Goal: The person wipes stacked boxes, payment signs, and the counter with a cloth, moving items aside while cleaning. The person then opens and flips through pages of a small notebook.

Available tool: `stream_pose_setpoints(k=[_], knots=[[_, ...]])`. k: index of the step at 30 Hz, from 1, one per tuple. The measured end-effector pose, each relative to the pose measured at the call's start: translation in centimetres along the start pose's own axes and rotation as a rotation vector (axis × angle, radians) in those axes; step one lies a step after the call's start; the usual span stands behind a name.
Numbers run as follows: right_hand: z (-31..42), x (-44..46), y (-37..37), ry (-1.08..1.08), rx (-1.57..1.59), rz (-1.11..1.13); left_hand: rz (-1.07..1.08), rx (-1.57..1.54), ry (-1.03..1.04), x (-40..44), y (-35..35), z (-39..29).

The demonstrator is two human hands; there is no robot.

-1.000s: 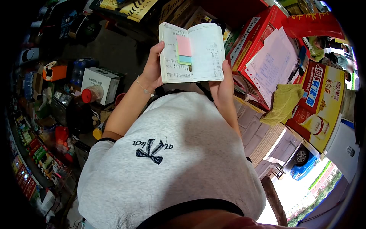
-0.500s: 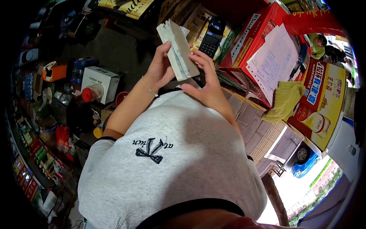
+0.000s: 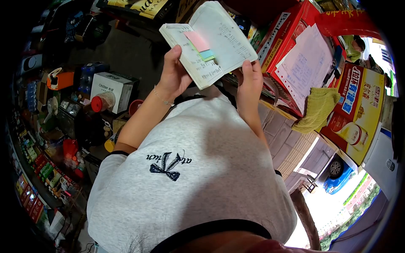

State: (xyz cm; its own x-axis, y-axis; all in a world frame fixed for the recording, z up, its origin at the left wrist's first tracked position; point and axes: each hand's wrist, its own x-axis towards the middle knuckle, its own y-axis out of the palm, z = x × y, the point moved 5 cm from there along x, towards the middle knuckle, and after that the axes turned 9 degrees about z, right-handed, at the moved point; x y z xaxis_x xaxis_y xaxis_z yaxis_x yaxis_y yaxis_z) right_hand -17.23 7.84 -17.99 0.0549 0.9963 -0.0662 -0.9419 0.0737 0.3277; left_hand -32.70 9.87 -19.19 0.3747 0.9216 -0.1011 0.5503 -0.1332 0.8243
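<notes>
An open notebook [image 3: 225, 40] with handwriting on its pages is held up in front of me, tilted. Pink, blue and green sticky notes [image 3: 197, 41] lie on its left page near the fold. My left hand [image 3: 175, 74] grips the notebook's left side, thumb on the page edge, a thin bracelet on the wrist. At the lower right corner, my right hand [image 3: 249, 84] pinches the page edge between thumb and fingers, most of them hidden behind the book.
On the right, a red box [image 3: 270, 48] carries handwritten sheets [image 3: 306, 67], with a yellow-green cloth [image 3: 317, 110] beside them. A yellow and red carton [image 3: 358, 114] stands farther right. At left are a white box [image 3: 110, 90] and a red-lidded jar [image 3: 102, 102]. People are at the upper right.
The notebook, partly closed and edge-on half a second ago, is now spread open again and tilted. My right hand has moved from beside it to its lower right corner. The dark keypad device is mostly covered.
</notes>
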Motion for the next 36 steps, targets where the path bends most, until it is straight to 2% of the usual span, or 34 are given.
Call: stream_pose_setpoints(k=[6, 8, 10, 12, 15, 16, 17, 18, 20, 22, 24, 26, 28, 29, 36], knots=[[1.2, -0.1, 1.1, 0.081, 0.275, -0.001, -0.022, -0.042, 0.062, -0.8, 0.6, -1.3], [1.5, -0.2, 1.4, 0.127, 0.294, 0.045, 0.182, -0.298, 0.079, -1.0, 1.1, -1.7], [1.4, -0.3, 1.3, 0.127, 0.285, 0.051, 0.209, -0.307, 0.091, -1.1, 1.3, -2.0], [1.4, -0.3, 1.4, 0.125, 0.275, 0.055, 0.211, -0.181, 0.102, -1.1, 1.0, -2.1], [1.6, -0.4, 1.5, 0.049, 0.402, 0.025, 0.164, -0.197, 0.092, -1.1, 1.3, -2.0], [2.0, -0.6, 1.5, -0.108, 0.205, 0.099, 0.163, -0.198, 0.091, -1.2, 1.5, -2.2], [2.5, -0.9, 1.7, -0.263, 0.006, 0.171, 0.09, -0.039, 0.072, -1.3, 1.5, -2.3], [2.7, -0.8, 1.7, -0.261, 0.005, 0.168, 0.016, 0.12, 0.05, -1.3, 1.4, -2.4], [3.9, -1.0, 2.3, -0.366, -0.469, 0.231, 0.003, 0.19, 0.051, -1.3, 1.5, -2.4], [3.8, -1.0, 2.3, -0.378, -0.511, 0.198, 0.02, 0.259, 0.036, -1.4, 1.5, -2.4], [3.0, -0.6, 1.4, -0.142, -0.143, 0.024, 0.03, 0.201, 0.058, -1.5, 1.6, -2.5], [3.7, -0.2, 1.7, -0.151, -0.087, 0.003, 0.038, 0.143, 0.082, -1.6, 1.4, -2.8], [3.3, 0.0, 1.6, -0.094, 0.08, -0.004, 0.072, -0.043, 0.09, -1.5, 1.1, -2.9], [3.0, 0.1, 1.3, -0.088, 0.031, 0.028, 0.135, -0.166, 0.106, -1.4, 1.1, -2.9], [3.1, 0.4, 1.7, -0.072, 0.076, 0.051, 0.24, -0.306, 0.147, -1.3, 1.2, -3.4]])
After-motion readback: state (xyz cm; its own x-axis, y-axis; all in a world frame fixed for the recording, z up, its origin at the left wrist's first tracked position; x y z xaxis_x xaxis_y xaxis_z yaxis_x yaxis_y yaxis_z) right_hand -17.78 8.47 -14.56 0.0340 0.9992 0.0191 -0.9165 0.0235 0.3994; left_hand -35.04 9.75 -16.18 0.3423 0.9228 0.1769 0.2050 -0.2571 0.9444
